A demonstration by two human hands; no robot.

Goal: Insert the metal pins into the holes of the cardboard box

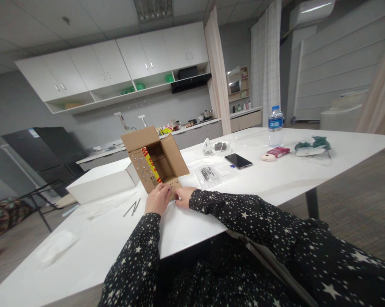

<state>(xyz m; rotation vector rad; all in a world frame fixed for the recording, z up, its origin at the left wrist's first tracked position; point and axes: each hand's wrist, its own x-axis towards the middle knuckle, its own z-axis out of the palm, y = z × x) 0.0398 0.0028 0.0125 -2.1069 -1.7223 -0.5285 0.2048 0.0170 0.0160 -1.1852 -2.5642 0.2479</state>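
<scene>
Touching the front of the open cardboard box (pixel 164 161), which stands on the white table (pixel 182 228) | left hand (pixel 159 198), right hand (pixel 184 196): near together, fingers bent, whether they pinch I cannot tell | box could tip if pressing is uneven

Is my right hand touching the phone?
Apart. The head view shows the phone beyond the right hand, with white tabletop visible between them.

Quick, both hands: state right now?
Left hand: fingers curled at the cardboard box's near side; grip can't be told.
Right hand: fingers bent at the same side; cannot tell if holding anything.
</scene>
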